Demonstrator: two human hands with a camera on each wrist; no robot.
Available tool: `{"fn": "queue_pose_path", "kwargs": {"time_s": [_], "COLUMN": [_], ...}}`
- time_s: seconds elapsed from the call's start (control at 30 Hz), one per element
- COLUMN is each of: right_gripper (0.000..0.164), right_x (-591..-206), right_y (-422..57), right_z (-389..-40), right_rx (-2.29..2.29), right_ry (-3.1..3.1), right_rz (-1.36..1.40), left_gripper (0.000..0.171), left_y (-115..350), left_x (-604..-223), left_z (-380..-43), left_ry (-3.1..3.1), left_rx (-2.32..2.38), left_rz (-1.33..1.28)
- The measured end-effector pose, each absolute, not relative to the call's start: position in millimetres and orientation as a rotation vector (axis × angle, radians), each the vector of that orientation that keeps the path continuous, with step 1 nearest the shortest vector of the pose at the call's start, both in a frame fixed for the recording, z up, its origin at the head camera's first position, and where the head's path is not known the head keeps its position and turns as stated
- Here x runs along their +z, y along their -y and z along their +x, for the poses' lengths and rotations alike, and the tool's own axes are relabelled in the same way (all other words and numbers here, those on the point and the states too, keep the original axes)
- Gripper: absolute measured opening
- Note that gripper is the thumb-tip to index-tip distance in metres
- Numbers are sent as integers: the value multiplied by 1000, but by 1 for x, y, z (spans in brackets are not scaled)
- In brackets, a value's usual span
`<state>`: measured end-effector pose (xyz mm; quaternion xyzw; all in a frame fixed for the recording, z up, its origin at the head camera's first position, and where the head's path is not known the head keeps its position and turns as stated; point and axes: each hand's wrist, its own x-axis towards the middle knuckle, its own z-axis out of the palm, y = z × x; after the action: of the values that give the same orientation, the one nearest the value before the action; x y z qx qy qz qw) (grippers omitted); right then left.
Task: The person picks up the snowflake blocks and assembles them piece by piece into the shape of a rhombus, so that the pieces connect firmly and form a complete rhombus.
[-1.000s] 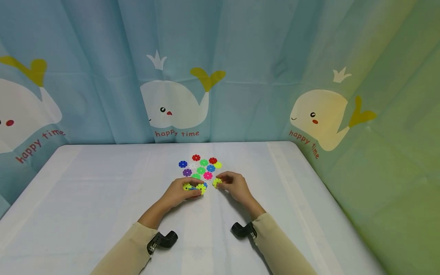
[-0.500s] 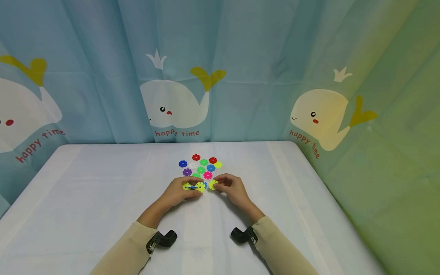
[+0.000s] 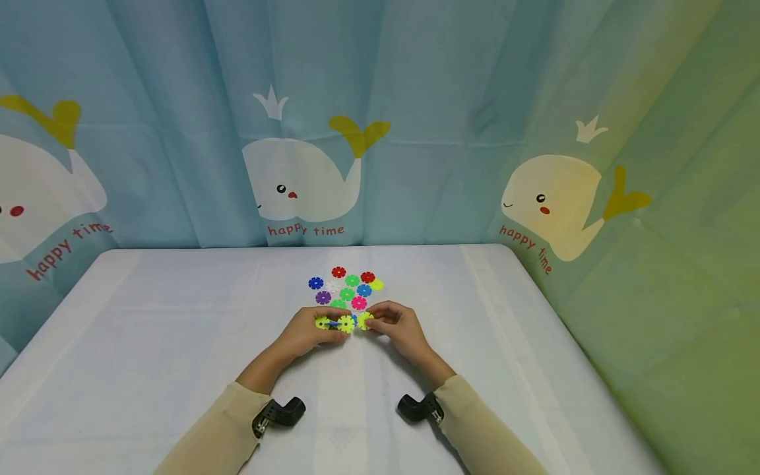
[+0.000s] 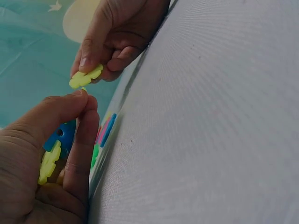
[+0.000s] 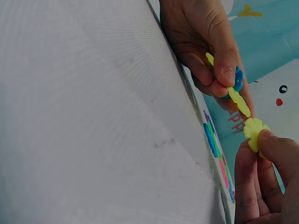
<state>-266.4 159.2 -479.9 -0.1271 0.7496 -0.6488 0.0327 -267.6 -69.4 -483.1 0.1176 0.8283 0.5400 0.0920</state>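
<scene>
Yellow disc [image 3: 363, 320]: R hand [image 3: 404, 326] | 3 discs [image 3: 334, 324]: L hand [image 3: 305, 332] | tbl [image 3: 475, 369] sides far

Camera arrangement: one wide head view, two close wrist views.
Head camera: high on the near side, facing forward and down over the table [image 3: 178, 356], curtain [image 3: 439, 86] beyond. Left wrist camera [image 3: 287, 413]: close behind the left hand [image 3: 307, 328], facing the right hand [image 3: 405, 328]. Right wrist camera [image 3: 412, 409]: the reverse. Both wrist views share the yellow disc [image 5: 253, 129] between fingertips.
</scene>
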Motion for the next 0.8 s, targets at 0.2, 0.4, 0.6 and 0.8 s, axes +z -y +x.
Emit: {"fn": "queue_pose_path", "kwargs": {"time_s": [0.2,0.4,0.6,0.8], "right_gripper": [24,24,25,24], "right_x": [-480,-482,-481,-480], "right_y": [-159,-159,-159,-159], "right_z": [-265,-265,-265,-264], "right_rx": [-2013,-2028,-2023,-2020], "right_ry": [-2282,-2269,-2250,-2246], "right_rz": [-419,-458,-491,-495], "left_gripper": [42,44,44,41], "left_y": [70,71,71,70], "left_x": [-484,-484,-484,-482], "left_z": [-267,-267,-267,-265], "left_ry": [-2463,-2458,-2463,-2471], "left_rx": [1583,1588,1583,1559], "left_rz": [387,438,472,464]}}
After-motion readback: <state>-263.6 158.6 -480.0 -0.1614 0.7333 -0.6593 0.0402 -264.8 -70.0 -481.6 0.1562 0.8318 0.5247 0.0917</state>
